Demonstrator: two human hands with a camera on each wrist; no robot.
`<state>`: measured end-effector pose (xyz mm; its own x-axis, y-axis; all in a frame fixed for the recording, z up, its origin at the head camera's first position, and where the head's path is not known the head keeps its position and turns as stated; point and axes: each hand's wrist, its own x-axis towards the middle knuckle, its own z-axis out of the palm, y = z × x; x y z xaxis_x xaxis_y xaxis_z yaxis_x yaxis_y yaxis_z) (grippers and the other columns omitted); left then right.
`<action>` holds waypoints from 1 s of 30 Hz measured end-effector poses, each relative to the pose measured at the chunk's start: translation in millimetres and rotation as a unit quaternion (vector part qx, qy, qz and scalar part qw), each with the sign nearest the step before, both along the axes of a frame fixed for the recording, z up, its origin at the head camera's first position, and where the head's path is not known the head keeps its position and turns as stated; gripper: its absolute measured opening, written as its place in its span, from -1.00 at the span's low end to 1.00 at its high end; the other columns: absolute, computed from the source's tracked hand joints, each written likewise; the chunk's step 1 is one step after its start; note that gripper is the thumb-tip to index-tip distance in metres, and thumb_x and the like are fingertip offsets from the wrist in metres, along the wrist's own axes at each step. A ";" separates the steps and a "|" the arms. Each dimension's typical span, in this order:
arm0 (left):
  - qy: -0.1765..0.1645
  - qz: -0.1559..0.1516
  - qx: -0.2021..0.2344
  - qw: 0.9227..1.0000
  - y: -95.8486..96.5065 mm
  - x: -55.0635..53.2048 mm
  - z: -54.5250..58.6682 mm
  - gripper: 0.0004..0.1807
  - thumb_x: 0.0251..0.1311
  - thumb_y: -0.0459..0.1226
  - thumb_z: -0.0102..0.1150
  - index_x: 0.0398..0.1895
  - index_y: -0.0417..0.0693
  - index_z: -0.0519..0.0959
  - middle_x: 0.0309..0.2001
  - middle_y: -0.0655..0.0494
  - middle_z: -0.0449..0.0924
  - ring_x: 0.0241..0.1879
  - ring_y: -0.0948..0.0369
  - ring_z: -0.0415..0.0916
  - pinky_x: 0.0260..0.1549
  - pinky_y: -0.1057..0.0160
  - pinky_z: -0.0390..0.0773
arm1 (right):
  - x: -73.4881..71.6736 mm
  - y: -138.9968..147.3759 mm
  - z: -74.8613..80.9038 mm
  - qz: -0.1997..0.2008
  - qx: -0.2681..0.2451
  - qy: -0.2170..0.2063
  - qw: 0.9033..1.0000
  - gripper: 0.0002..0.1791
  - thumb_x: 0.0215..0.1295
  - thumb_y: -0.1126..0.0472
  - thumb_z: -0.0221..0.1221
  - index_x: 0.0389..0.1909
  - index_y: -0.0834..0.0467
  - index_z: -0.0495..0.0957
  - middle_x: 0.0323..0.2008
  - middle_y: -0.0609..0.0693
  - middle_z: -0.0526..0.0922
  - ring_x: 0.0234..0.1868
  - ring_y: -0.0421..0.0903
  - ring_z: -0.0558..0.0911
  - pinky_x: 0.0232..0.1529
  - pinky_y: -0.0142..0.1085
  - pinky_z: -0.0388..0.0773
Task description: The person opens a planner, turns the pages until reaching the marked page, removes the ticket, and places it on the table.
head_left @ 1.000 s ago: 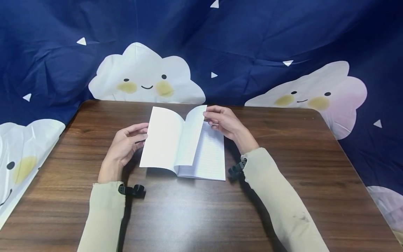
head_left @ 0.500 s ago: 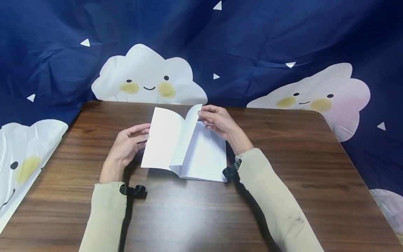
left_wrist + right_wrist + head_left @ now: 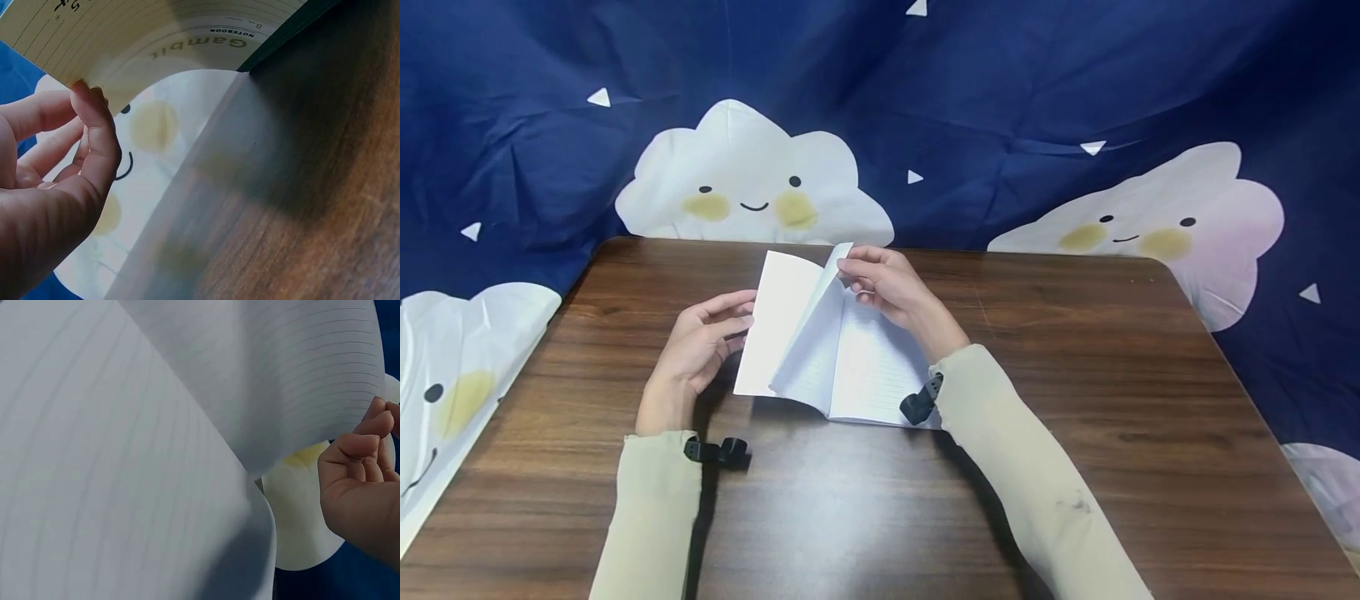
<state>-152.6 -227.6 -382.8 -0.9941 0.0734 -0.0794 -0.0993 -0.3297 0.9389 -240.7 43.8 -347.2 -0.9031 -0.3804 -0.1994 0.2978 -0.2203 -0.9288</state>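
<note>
An open notebook (image 3: 883, 367) with lined pages lies toward the back of the table, its left half tilted up. At the left edge, my left hand (image 3: 703, 342) pinches the cover side between thumb and fingers. In the left wrist view that outer side (image 3: 206, 37) shows printed lines and the word "Notebook". My right hand (image 3: 891, 287) pinches the top corner of a lifted page (image 3: 812, 337), which curves over the left half. The right wrist view has the lined page (image 3: 312, 369) running to the fingertips (image 3: 375, 406).
The brown wooden table (image 3: 1037, 467) extends on all sides of the notebook. Behind it hangs a blue curtain (image 3: 955, 75) with smiling clouds. A small black camera (image 3: 730, 452) is strapped at the left wrist, another black camera (image 3: 917, 406) at the right.
My right hand has moved left, carrying the page over the spine toward the left half, and more of the right-hand page shows. The left hand stays at the left edge.
</note>
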 end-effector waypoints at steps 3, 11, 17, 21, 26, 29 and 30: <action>0.002 -0.001 0.004 1.000 -0.1 0.0 0.2 -0.68 0.30 -0.56 0.19 0.10 -0.28 0.63 -0.18 0.02 0.69 -0.23 0.20 0.67 -0.31 0.29 0.67 | 1.2 -5.2 -3.0 0.004 -0.007 -0.002 1.000 -0.92 0.40 0.37 0.22 -0.22 0.17 0.50 -0.36 0.03 0.64 -0.58 -0.23 0.43 -0.61 -0.49 0.32; -0.006 0.000 0.000 1.000 3.2 -1.0 0.5 -0.68 0.30 -0.55 0.21 0.09 -0.25 0.65 -0.16 0.04 0.70 -0.20 0.20 0.67 -0.30 0.28 0.66 | 3.2 -18.0 -11.5 -0.001 -0.022 -0.017 1.000 -0.89 0.41 0.37 0.21 -0.31 0.16 0.49 -0.37 0.01 0.63 -0.58 -0.22 0.42 -0.61 -0.47 0.28; -0.008 0.004 0.003 1.000 3.9 -1.7 -0.2 -0.68 0.30 -0.56 0.20 0.09 -0.26 0.64 -0.17 0.04 0.69 -0.19 0.21 0.65 -0.29 0.28 0.66 | 3.6 -30.6 -16.0 0.002 -0.028 -0.028 0.999 -0.85 0.41 0.36 0.22 -0.36 0.15 0.49 -0.34 0.02 0.63 -0.56 -0.19 0.42 -0.51 -0.44 0.30; -0.006 0.008 0.010 1.000 3.4 -1.7 0.8 -0.69 0.29 -0.56 0.21 0.07 -0.25 0.66 -0.18 0.04 0.70 -0.18 0.21 0.65 -0.31 0.29 0.66 | 3.5 -36.5 -16.0 0.002 -0.026 -0.023 0.999 -0.84 0.41 0.36 0.22 -0.38 0.16 0.49 -0.35 0.02 0.63 -0.56 -0.19 0.42 -0.47 -0.42 0.33; 0.001 0.011 0.021 1.000 2.5 -1.7 3.4 -0.70 0.29 -0.58 0.18 0.03 -0.24 0.69 -0.18 0.03 0.70 -0.18 0.21 0.64 -0.32 0.29 0.67 | 4.0 -44.8 -15.7 0.001 -0.032 -0.019 0.999 -0.83 0.40 0.39 0.22 -0.41 0.16 0.50 -0.38 0.01 0.65 -0.55 -0.18 0.48 -0.42 -0.39 0.42; 0.005 0.017 0.017 1.000 1.6 -1.1 5.2 -0.71 0.30 -0.57 0.18 0.02 -0.23 0.69 -0.18 0.04 0.70 -0.19 0.22 0.64 -0.33 0.29 0.67 | 3.6 -50.9 -17.0 -0.005 -0.041 -0.025 0.999 -0.81 0.40 0.42 0.20 -0.42 0.16 0.48 -0.41 0.01 0.65 -0.55 -0.18 0.52 -0.40 -0.38 0.47; 0.006 0.018 0.016 1.000 1.4 -0.8 5.8 -0.71 0.30 -0.57 0.18 0.02 -0.23 0.69 -0.18 0.04 0.69 -0.19 0.22 0.64 -0.33 0.29 0.67 | 3.5 -53.0 -17.3 -0.008 -0.045 -0.027 0.999 -0.80 0.40 0.42 0.19 -0.42 0.16 0.49 -0.42 0.01 0.65 -0.55 -0.18 0.54 -0.40 -0.38 0.49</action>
